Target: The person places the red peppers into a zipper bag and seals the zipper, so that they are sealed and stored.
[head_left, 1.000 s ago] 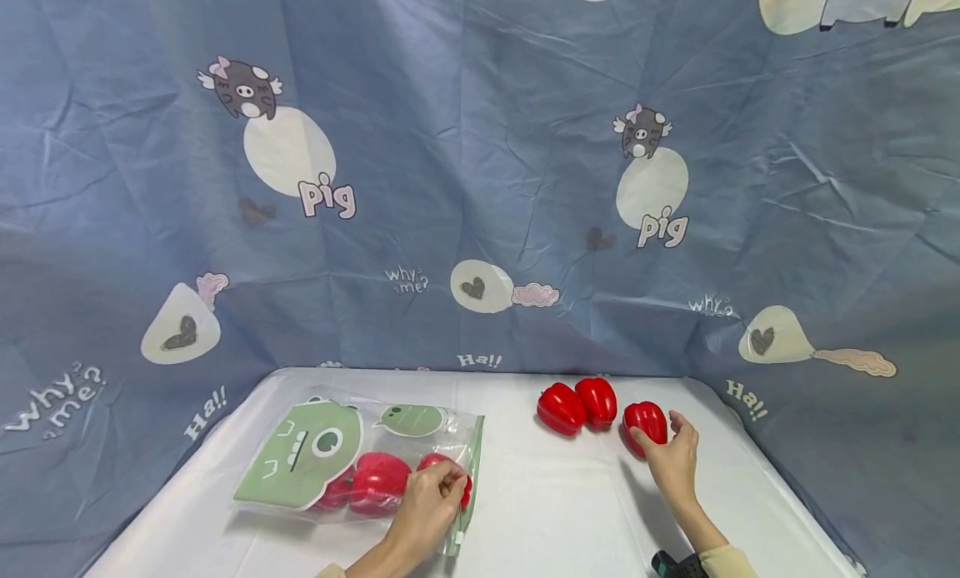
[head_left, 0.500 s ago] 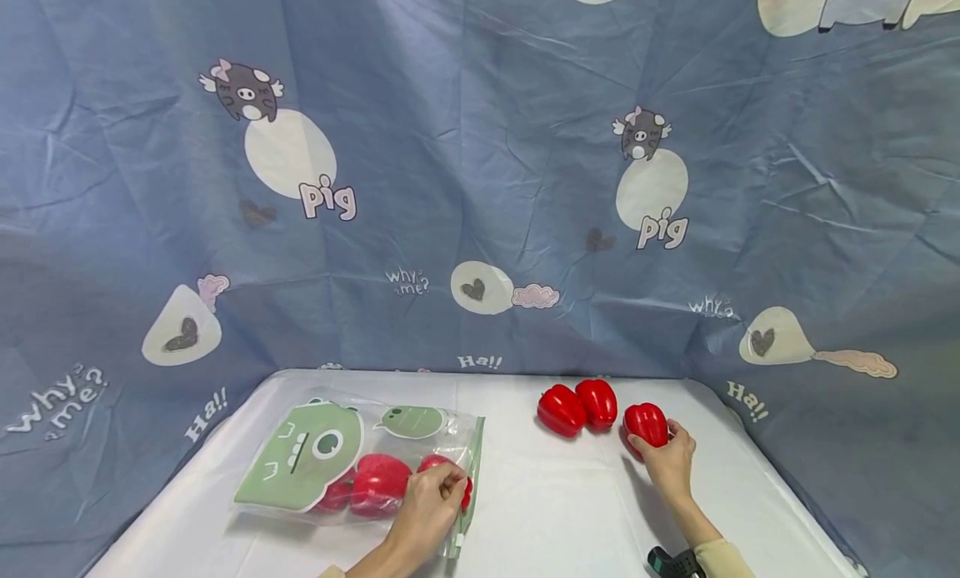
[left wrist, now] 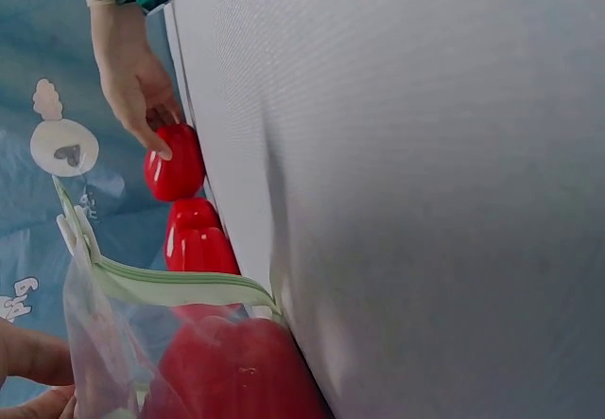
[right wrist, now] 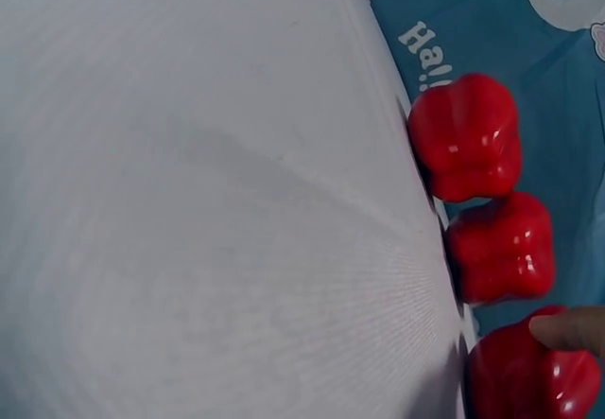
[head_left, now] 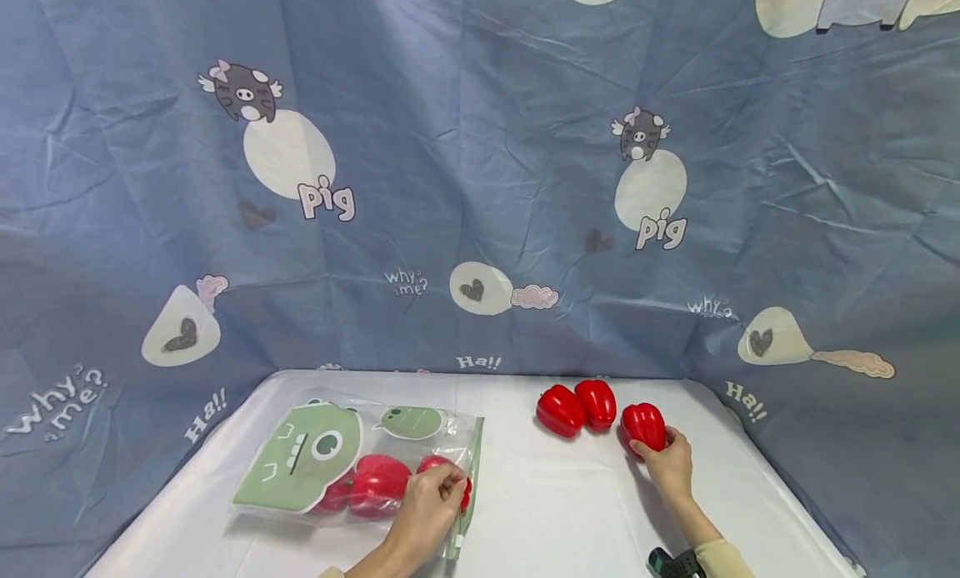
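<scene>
Red glossy bell pepper [head_left: 642,426], four-sided and lobed: from my remote station I see it held between the thumb and fingers of the right hand [head_left: 670,470]. Two more lobed red peppers [head_left: 562,411] lie side by side on the white-covered table [head_left: 551,503], ahead and left of that hand. The left hand [head_left: 424,505] pinches a clear plastic bag with green monster print [head_left: 318,449] near its green edge strip [head_left: 476,457]; bagged red peppers [head_left: 380,485] show beside its fingers.
</scene>
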Tool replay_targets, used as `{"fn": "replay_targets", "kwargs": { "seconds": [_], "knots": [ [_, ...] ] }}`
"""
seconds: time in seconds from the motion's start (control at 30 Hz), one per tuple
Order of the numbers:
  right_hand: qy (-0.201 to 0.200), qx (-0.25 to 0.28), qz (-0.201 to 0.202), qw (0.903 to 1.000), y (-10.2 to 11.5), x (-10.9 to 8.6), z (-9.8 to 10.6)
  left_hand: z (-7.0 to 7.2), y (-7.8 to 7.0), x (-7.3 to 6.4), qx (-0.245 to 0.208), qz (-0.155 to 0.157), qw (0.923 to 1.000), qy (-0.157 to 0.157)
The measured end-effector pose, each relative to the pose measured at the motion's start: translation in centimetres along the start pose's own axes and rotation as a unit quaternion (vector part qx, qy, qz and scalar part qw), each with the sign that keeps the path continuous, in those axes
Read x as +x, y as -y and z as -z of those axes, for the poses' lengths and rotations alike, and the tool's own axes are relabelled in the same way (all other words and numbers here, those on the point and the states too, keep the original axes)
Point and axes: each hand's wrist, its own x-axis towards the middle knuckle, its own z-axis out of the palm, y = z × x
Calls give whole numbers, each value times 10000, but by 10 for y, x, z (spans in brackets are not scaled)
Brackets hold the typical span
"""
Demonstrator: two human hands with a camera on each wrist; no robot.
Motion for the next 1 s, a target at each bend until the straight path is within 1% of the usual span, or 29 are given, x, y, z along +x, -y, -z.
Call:
{"fn": "replay_targets", "kwargs": {
  "seconds": [0.37,0.5,0.73,1.0],
  "knots": [
    [173,22,-162,9997,-4,-1,-1,-2,2,-2,-72,-126,9999,-77],
    [133,57,-172,9997,-4,0,-1,-2,2,-1,-32,-137,9999,-95],
    [66,146,-300,9994,-7,1,1,-1,2,-1,10,-7,10000,-21],
    [-79,203,-303,9993,-5,0,3,-1,3,-1,-49,-39,10000,-6]
  ]
}}
